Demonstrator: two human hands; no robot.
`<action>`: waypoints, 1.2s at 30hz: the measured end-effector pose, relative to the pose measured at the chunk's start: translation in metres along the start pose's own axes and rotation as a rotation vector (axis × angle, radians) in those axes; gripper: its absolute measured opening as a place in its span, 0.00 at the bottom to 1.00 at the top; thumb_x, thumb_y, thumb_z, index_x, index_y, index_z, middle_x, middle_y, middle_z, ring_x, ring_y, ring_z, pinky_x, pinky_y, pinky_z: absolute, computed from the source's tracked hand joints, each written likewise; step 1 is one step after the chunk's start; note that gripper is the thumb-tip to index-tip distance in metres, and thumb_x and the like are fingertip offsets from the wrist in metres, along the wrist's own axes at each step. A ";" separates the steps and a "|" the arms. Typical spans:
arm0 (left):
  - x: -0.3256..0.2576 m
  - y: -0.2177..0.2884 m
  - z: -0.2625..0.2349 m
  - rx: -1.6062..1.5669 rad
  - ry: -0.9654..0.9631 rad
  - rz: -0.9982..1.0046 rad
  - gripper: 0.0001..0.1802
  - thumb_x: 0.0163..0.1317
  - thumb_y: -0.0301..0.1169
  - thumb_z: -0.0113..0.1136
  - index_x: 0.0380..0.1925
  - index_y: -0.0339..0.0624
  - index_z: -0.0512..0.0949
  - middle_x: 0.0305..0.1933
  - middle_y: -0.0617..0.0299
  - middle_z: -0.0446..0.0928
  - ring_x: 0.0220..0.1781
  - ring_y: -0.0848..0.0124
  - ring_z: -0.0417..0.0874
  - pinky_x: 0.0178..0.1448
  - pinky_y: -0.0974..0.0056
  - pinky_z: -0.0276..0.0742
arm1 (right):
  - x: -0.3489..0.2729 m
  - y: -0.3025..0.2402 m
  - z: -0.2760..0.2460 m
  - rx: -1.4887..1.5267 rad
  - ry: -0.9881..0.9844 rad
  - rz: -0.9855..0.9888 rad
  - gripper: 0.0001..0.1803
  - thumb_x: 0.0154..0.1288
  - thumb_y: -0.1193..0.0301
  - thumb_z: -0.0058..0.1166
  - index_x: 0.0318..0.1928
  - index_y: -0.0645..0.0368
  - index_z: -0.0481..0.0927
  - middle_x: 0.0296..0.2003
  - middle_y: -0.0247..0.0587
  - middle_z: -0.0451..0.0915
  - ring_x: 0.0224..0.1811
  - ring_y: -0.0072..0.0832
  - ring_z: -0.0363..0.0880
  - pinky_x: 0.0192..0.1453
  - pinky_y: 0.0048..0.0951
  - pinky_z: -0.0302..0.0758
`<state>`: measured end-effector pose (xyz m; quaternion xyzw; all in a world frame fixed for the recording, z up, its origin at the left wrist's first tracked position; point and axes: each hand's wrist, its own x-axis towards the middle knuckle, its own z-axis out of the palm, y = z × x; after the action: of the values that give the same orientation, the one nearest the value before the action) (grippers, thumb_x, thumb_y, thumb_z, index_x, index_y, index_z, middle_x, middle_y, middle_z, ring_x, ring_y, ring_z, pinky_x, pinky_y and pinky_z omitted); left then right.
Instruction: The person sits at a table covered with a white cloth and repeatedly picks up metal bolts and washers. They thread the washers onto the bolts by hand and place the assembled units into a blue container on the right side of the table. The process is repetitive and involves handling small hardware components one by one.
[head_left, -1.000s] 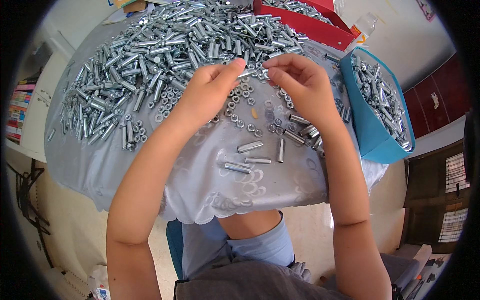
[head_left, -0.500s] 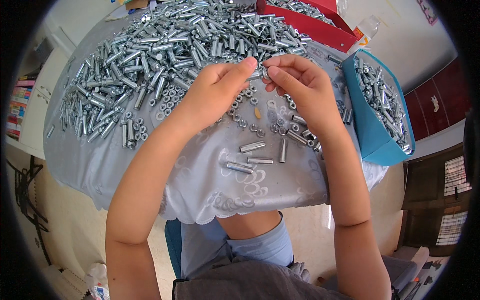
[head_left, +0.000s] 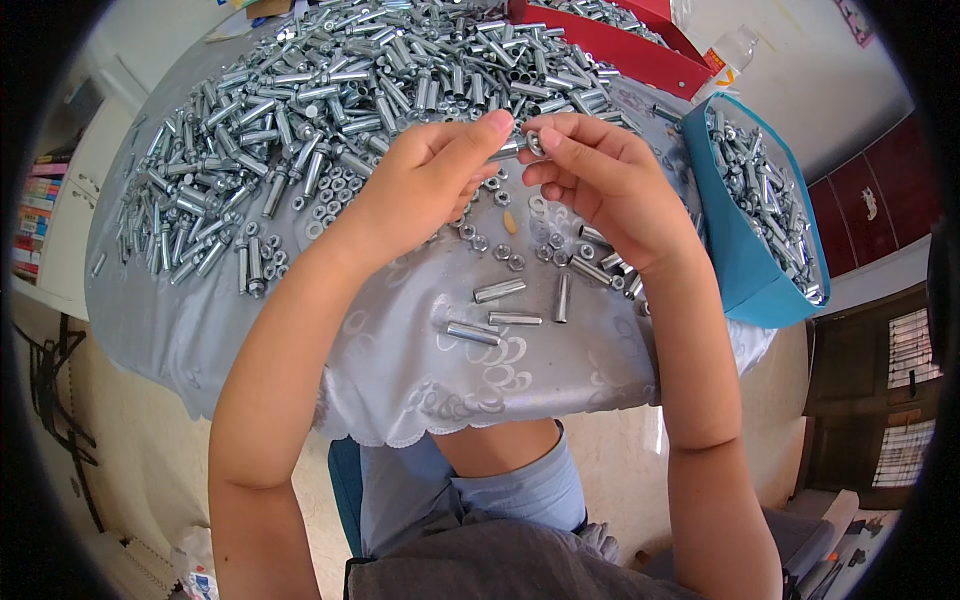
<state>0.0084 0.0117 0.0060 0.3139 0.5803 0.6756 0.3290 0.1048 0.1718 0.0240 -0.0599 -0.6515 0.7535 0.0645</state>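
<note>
Above the table's middle, my left hand [head_left: 425,185] is closed around a silver anchor bolt [head_left: 507,151], its end poking out to the right past the thumb. My right hand [head_left: 615,185] pinches a silver washer [head_left: 535,146] between thumb and forefinger at that end of the bolt. Whether the washer is around the bolt or only against it, I cannot tell. Most of the bolt is hidden inside my left fist. Below my hands lie loose nuts [head_left: 502,252] and several metal sleeves [head_left: 499,290].
A big heap of anchor bolts [head_left: 330,90] covers the back and left of the cloth-covered table [head_left: 400,385]. At right stands a blue bin [head_left: 755,290] full of bolts. Behind are a red box [head_left: 640,50] with more metal parts and a clear bottle [head_left: 732,55].
My right fingers have shifted slightly on the washer, which now shows more of its face. Both hands stay together at the bolt's end. The whole view has moved a little.
</note>
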 end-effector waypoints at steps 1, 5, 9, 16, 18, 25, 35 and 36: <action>0.000 0.000 0.001 -0.004 0.001 0.008 0.24 0.62 0.49 0.52 0.14 0.48 0.64 0.14 0.77 0.53 0.16 0.86 0.50 0.21 0.76 0.50 | 0.000 0.000 -0.001 0.030 -0.016 0.011 0.14 0.62 0.66 0.55 0.44 0.61 0.76 0.35 0.34 0.80 0.34 0.18 0.77 0.38 0.17 0.69; 0.000 0.000 -0.002 -0.046 -0.022 -0.004 0.23 0.63 0.49 0.51 0.14 0.49 0.64 0.14 0.78 0.52 0.16 0.86 0.49 0.21 0.77 0.50 | 0.000 0.000 -0.002 0.114 -0.075 0.030 0.13 0.62 0.67 0.54 0.43 0.61 0.77 0.33 0.33 0.79 0.35 0.18 0.77 0.38 0.17 0.70; -0.001 0.001 0.000 -0.043 -0.036 0.011 0.23 0.63 0.48 0.51 0.14 0.49 0.64 0.14 0.78 0.51 0.16 0.86 0.48 0.21 0.77 0.50 | 0.000 0.000 -0.002 0.142 -0.094 0.028 0.12 0.62 0.67 0.54 0.42 0.61 0.77 0.33 0.33 0.79 0.35 0.18 0.77 0.37 0.16 0.70; -0.001 -0.001 0.000 -0.046 -0.033 -0.003 0.23 0.64 0.48 0.51 0.14 0.49 0.64 0.14 0.78 0.51 0.16 0.86 0.48 0.21 0.76 0.49 | 0.000 0.000 -0.004 0.174 -0.101 0.051 0.11 0.63 0.68 0.53 0.42 0.61 0.77 0.33 0.33 0.79 0.35 0.18 0.77 0.37 0.16 0.71; -0.001 0.000 0.001 -0.047 -0.042 0.001 0.23 0.64 0.48 0.50 0.14 0.49 0.63 0.15 0.78 0.52 0.16 0.86 0.48 0.21 0.75 0.48 | 0.000 0.000 -0.005 0.195 -0.118 0.055 0.11 0.63 0.68 0.53 0.43 0.61 0.77 0.33 0.33 0.79 0.36 0.18 0.77 0.37 0.16 0.71; -0.001 -0.001 0.000 -0.077 -0.044 0.001 0.24 0.63 0.48 0.51 0.14 0.49 0.63 0.15 0.77 0.52 0.16 0.86 0.48 0.20 0.75 0.47 | 0.001 0.001 -0.005 0.166 -0.081 0.051 0.12 0.62 0.69 0.53 0.44 0.61 0.77 0.33 0.32 0.79 0.36 0.19 0.77 0.39 0.16 0.71; 0.001 -0.002 0.000 -0.076 -0.018 0.003 0.24 0.62 0.50 0.51 0.15 0.47 0.65 0.14 0.78 0.52 0.15 0.86 0.49 0.19 0.75 0.46 | 0.003 0.005 -0.004 0.140 -0.067 0.005 0.12 0.61 0.68 0.56 0.43 0.61 0.77 0.34 0.32 0.78 0.37 0.20 0.78 0.40 0.19 0.72; 0.001 -0.003 -0.001 -0.075 -0.018 0.002 0.24 0.62 0.50 0.51 0.15 0.47 0.65 0.14 0.78 0.52 0.15 0.86 0.49 0.19 0.75 0.46 | 0.003 0.006 -0.003 0.126 -0.049 -0.007 0.12 0.61 0.68 0.56 0.42 0.61 0.77 0.34 0.33 0.79 0.36 0.20 0.78 0.40 0.19 0.72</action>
<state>0.0073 0.0125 0.0025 0.3082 0.5512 0.6943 0.3452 0.1024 0.1744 0.0180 -0.0348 -0.6044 0.7940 0.0546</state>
